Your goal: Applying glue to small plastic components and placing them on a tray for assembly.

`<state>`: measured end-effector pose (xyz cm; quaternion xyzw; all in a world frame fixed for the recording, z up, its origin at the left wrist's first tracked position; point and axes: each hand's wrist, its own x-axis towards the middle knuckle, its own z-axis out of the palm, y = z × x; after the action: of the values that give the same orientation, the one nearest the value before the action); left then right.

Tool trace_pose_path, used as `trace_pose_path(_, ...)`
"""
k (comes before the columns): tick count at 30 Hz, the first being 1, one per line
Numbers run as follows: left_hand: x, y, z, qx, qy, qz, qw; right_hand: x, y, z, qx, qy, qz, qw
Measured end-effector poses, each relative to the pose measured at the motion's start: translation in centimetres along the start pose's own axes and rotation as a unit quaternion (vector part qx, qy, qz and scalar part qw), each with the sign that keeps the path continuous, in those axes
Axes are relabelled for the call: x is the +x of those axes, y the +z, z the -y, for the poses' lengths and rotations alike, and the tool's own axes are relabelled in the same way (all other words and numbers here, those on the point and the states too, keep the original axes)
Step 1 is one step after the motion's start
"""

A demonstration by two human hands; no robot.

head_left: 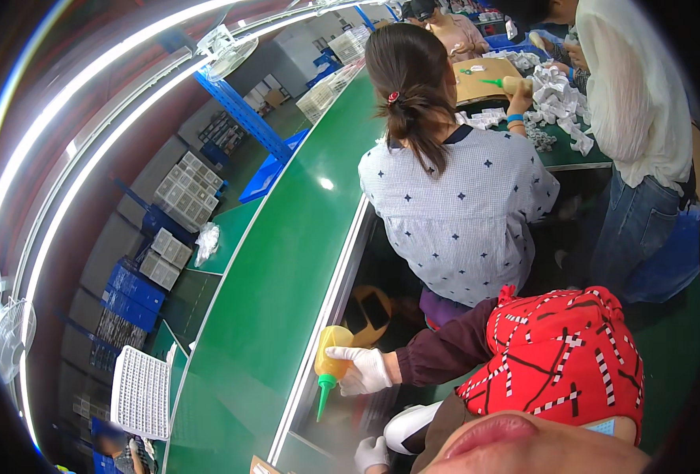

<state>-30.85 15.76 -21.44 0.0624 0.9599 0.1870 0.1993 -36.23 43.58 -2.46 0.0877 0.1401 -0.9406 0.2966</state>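
My right hand (pixel 365 371), in a white glove, grips a yellow squeeze bottle (pixel 330 347). Its green nozzle (pixel 325 387) points downward, beside the pale edge of the green conveyor belt. A dark maroon cuff and a red patterned sleeve (pixel 563 355) cover that arm. Close to the lower edge of the picture is my left hand (pixel 372 455), also white-gloved and partly cut off. How its fingers are closed, or whether they hold anything, is too unclear to make out.
The long green belt (pixel 287 237) runs beside me. Ahead, a person in a pale patterned shirt (pixel 452 205) holds a similar bottle (pixel 512 84) near heaped white pieces (pixel 555 95). Another person in white (pixel 634 95) stands right. A white perforated tray (pixel 141 393) lies left, near a fan (pixel 10 332).
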Motion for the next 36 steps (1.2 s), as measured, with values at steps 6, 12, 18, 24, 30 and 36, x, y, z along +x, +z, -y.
trace_pose_path(6, -7.2, -8.5, -10.3, -0.079, -0.035, -0.017, 0.996, 1.1, 0.4, -0.1, -0.011, 0.012, -0.017, 1.000)
trace_pose_path(12, -7.1, -9.5, -11.3, -0.085, -0.034, -0.003, 0.996, 1.7, 0.3, 0.1, 0.032, 0.034, 0.032, 0.998)
trace_pose_path(18, -7.4, -9.9, -12.1, -0.095, -0.061, 0.002, 0.994, 2.3, -0.5, -0.1, 0.031, 0.034, 0.033, 0.998)
trace_pose_path(24, -2.7, -5.7, -6.2, -0.082, -0.068, 0.073, 0.992, 1.4, -0.6, 0.5, 0.042, 0.008, -0.006, 0.999)
trace_pose_path(30, -4.4, -5.8, -6.3, -0.102, -0.088, 0.006, 0.991, 2.1, -0.4, -0.2, 0.008, 0.010, -0.013, 1.000)
trace_pose_path(36, -3.6, -5.4, -6.1, -0.092, -0.086, 0.002, 0.992, 0.9, -0.3, 0.4, 0.019, 0.001, -0.046, 0.999)
